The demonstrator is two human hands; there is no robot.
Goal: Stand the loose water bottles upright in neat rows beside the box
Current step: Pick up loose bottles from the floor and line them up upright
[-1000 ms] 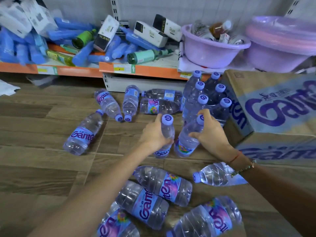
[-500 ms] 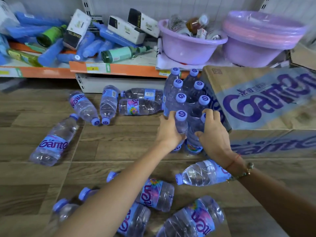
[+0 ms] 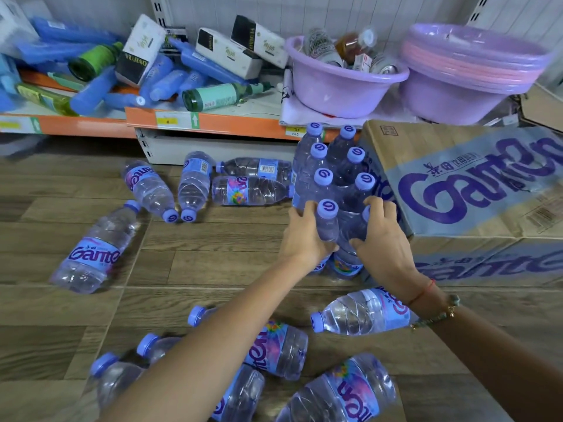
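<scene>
Two rows of upright water bottles (image 3: 323,166) with purple caps stand against the left side of the cardboard Ganten box (image 3: 475,184). My left hand (image 3: 304,236) grips the nearest bottle of the left row (image 3: 327,220) around its shoulder. My right hand (image 3: 384,239) grips the nearest bottle of the right row (image 3: 350,233), hiding its cap. Both bottles stand upright on the floor, touching the rows. Several loose bottles lie flat: one far left (image 3: 94,251), a group by the shelf base (image 3: 195,184), one under my right wrist (image 3: 362,312), and more near the bottom edge (image 3: 341,391).
A low orange-edged shelf (image 3: 213,121) at the back carries blue bottles, green bottles and white cartons. Two purple basins (image 3: 341,83) sit on it above the box. The floor is wood-patterned plank (image 3: 213,257).
Both hands carried their two bottles forward to the near end of the upright rows and set them down against the box side. The view shifted right.
</scene>
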